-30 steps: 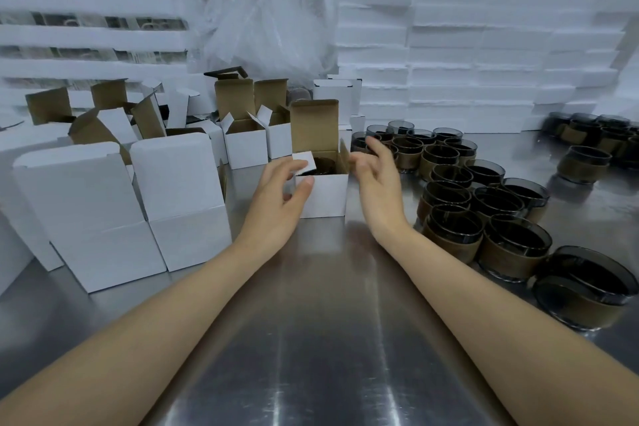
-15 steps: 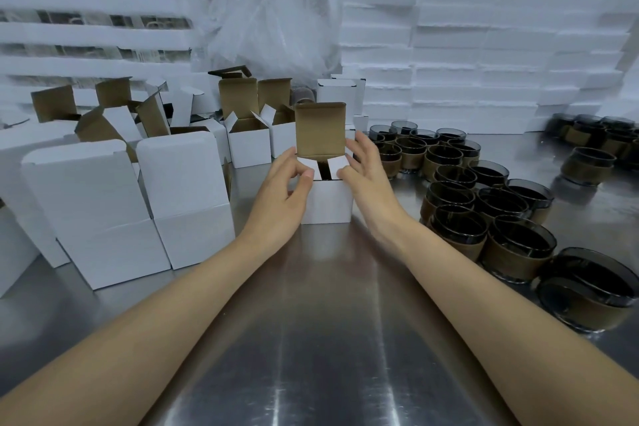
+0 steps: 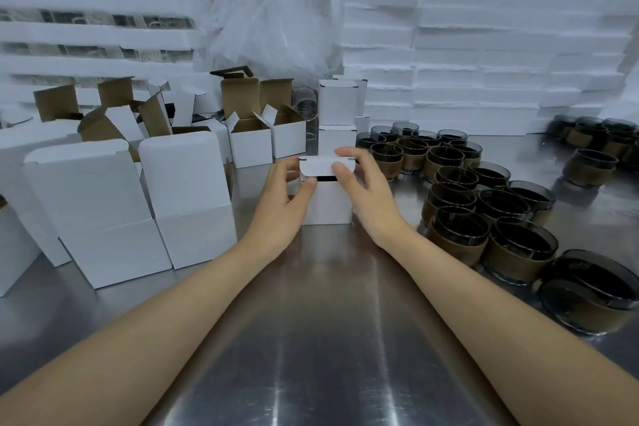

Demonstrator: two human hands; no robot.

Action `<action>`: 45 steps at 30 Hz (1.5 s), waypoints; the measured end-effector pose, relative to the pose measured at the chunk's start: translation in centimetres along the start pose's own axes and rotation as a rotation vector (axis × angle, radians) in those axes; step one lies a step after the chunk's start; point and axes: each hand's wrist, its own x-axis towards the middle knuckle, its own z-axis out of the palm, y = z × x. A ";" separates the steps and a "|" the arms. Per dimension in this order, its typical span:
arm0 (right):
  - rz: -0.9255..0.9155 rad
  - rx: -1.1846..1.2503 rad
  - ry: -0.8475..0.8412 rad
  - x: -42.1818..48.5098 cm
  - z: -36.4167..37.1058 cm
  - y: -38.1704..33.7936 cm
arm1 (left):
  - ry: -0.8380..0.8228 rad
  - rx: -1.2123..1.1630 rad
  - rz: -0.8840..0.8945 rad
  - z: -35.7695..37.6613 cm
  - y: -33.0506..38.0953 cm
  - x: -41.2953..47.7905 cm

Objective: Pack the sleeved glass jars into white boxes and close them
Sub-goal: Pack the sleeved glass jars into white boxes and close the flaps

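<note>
A: White box [image 3: 326,199], shown on the table [image 3: 311,339] between the two hands. How is it held?

B: The lid flap [image 3: 325,168] is pinched from both sides: the left hand [image 3: 281,199] grasps its left end, thumb on the front tuck, and the right hand [image 3: 366,195] grasps its right end. The flap is folded forward over the top; a dark gap is seen beneath its front edge, so the tuck is judged not yet pushed home.

A: Is a jar inside?

B: It cannot be told; the interior is hidden by the flap.

A: What is counted as done?

B: Directly beyond the grip, two closed boxes [image 3: 340,104] are seen stacked. Whether the larger white boxes [image 3: 183,183] left of the grip are filled cannot be told.

A: What is left?

B: A great deal, by appearance. To the right of the grip many sleeved glass jars [image 3: 456,239] stand unpacked, with a further cluster [image 3: 594,162] far right. Beyond and left of the grip, open empty boxes [image 3: 250,138] stand with flaps raised. The task is judged to be at an early stage.
</note>
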 end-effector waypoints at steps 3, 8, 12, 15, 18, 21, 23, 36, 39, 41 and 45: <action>-0.047 -0.047 0.000 -0.1 0.0 -0.1 | 0.009 -0.049 0.004 -0.1 0.0 -0.1; -0.158 -0.129 -0.030 -0.2 -0.2 -0.2 | -0.041 -0.042 0.080 -0.2 -0.1 -0.2; -0.129 -0.118 -0.021 0.0 -0.3 -0.3 | -0.021 0.023 0.073 -0.3 -0.5 0.2; -0.103 -0.153 -0.019 -0.1 -0.3 -0.4 | -0.024 0.022 0.041 -0.1 -0.8 0.5; -0.168 -0.423 -0.074 -0.1 -0.6 -0.1 | -0.023 -0.009 -0.009 0.0 -1.0 0.9; -0.256 -0.726 -0.077 -0.1 -0.4 -0.5 | -0.042 -0.061 -0.057 0.0 -1.1 1.1; -0.390 -0.885 -0.063 -0.5 0.1 -0.6 | -0.034 -0.082 -0.054 0.0 -1.3 0.9; -0.194 -1.325 -0.042 3.6 1.0 2.4 | 0.098 -0.091 -0.196 0.5 -2.3 1.4; -0.139 -1.321 -0.034 4.6 1.5 2.9 | 0.085 -0.092 -0.186 0.7 -2.4 1.5; -0.134 -1.344 -0.026 5.1 1.6 3.2 | 0.074 -0.083 -0.185 0.7 -2.5 1.5; -0.142 -1.352 -0.024 5.5 1.9 3.7 | 0.059 -0.062 -0.190 0.7 -2.4 1.6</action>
